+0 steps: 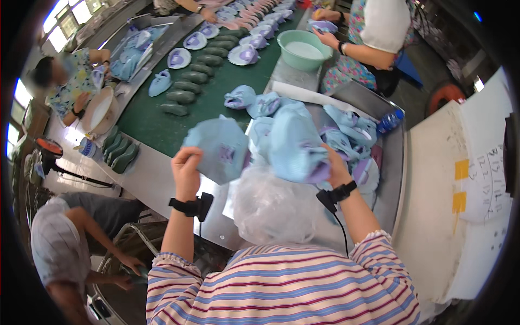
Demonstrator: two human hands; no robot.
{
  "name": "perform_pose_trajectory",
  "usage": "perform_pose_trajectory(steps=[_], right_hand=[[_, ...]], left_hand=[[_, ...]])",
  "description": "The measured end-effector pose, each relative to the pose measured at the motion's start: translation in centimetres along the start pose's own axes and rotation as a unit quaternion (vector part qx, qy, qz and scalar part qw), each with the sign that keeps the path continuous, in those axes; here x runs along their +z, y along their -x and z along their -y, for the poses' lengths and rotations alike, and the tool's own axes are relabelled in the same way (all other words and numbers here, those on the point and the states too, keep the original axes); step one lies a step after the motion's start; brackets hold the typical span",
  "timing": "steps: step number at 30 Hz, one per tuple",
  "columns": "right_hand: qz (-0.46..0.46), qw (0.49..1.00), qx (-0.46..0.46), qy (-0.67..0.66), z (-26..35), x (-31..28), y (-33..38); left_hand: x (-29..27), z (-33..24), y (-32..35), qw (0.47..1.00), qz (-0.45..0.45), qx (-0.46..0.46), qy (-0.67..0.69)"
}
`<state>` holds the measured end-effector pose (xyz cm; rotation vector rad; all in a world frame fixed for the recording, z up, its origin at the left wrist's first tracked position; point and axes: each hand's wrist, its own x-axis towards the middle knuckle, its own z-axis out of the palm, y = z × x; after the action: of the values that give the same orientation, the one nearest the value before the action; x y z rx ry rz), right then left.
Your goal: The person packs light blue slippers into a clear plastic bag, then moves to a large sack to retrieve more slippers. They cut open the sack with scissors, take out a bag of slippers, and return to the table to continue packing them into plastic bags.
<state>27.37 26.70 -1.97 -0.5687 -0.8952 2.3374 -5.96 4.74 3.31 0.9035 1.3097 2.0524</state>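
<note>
My left hand (187, 169) pinches the edge of a light blue shoe upper (218, 147) with purple trim, held up over the near end of the work surface. On the other side, my right hand (337, 167) grips the purple-edged end of another light blue shoe upper (292, 142); some of its fingers are hidden behind the fabric. A clear plastic bag (273, 203) lies between my forearms, close to my body. Just beyond my hands, a few more blue uppers (244, 98) rest at the end of the green belt.
Rows of dark green shoe lasts (190, 86) and uppers run along the green belt (143, 122). A metal tray (394, 179) at right holds piled uppers and a blue bottle (390, 121). A green basin (304, 49) stands ahead. Other people work around the line.
</note>
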Motion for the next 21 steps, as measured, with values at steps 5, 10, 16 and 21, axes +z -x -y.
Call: perform_pose_trajectory(steps=[5,10,16,21], right_hand=[[-0.070,0.992,0.107,-0.007,-3.1,2.8,-1.7],[-0.110,0.933,0.035,0.340,-7.3,7.1,-3.6],[0.305,0.606,0.054,0.732,-10.1,1.4,1.0],[0.388,0.583,0.240,0.672,-11.4,3.3,5.8]], left_hand=[[3.0,1.7,0.6,0.987,0.036,-0.152,0.028],[4.5,3.4,0.7,0.961,0.040,-0.218,-0.168],[-7.0,7.1,-5.3,0.970,-0.176,-0.164,0.024],[-16.7,2.6,-16.6,0.951,-0.274,0.033,-0.142]])
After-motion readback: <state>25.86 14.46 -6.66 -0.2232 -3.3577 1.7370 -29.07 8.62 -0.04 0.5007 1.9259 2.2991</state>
